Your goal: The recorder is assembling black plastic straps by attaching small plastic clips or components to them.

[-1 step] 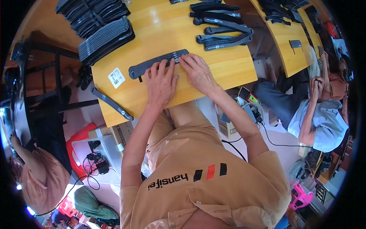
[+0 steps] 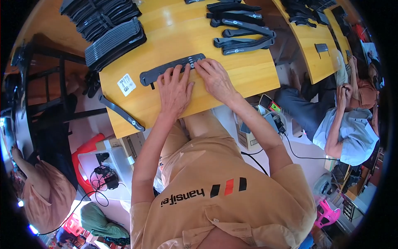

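Note:
A black strap [image 2: 151,76] lies slantwise on the yellow tabletop, with a rounded left end and small white marks near its right part. My left hand [image 2: 175,91] rests over its middle, fingers spread and fingertips on its near edge, the thumb held apart. At the marked right part, my right hand [image 2: 218,83] has its bent fingers drawn together on the strap; what lies under the fingertips is hidden. A short black tab [image 2: 152,86] shows below the strap's left part. To the left of it is a white printed label [image 2: 127,84].
Another black strap [image 2: 121,113] lies along the table's left edge. Stacked black straps [image 2: 114,41] rise at the back left, and more bundled straps [image 2: 244,43] lie at the back right. A cardboard box [image 2: 132,145] stands beneath. Other people sit on both sides.

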`<state>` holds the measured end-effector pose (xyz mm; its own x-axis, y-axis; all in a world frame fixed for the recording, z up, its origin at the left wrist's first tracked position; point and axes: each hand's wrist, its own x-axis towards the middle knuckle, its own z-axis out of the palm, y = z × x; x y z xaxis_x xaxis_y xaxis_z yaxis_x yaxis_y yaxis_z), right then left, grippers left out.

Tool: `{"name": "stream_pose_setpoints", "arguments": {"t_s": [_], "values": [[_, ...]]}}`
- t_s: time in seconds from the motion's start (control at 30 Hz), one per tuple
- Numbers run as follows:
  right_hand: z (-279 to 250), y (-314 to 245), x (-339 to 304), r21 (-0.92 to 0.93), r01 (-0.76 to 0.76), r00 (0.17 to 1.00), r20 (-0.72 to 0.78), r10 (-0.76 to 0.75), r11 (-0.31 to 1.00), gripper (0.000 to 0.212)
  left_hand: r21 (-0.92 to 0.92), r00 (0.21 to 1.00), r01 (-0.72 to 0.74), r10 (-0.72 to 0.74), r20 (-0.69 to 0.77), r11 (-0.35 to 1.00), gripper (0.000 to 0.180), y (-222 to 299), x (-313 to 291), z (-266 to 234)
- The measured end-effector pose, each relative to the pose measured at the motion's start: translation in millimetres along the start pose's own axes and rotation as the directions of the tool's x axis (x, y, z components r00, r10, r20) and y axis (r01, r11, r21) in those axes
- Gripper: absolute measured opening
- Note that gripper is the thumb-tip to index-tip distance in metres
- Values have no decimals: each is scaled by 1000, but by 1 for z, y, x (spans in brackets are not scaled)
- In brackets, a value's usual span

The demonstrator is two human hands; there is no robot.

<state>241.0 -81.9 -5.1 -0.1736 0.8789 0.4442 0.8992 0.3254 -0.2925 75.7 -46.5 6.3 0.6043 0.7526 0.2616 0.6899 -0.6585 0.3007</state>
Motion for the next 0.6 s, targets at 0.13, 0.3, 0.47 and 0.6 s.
{"name": "stream_pose_setpoints", "arguments": {"t_s": [0.13, 0.3, 0.47, 0.6], "values": [[-2, -2, 2, 22, -9, 1000, 16, 9, 1000, 38, 0, 1000, 0, 0, 3, 1000, 49, -1, 0, -1], [-7, -4, 3, 18, -3, 1000, 5, 3, 1000, 37, 8, 1000, -4, 4, 10, 1000, 52, -1, 0, -5], [-16, 0, 4, 80, -90, 994, 66, 85, 993, 45, -86, 999, 17, -19, -25, 996, 65, -6, -3, -5], [-9, -1, 4, 34, -56, 989, 139, 50, 998, 54, -62, 1000, 9, -8, 10, 998, 72, -9, -4, 5]]}}
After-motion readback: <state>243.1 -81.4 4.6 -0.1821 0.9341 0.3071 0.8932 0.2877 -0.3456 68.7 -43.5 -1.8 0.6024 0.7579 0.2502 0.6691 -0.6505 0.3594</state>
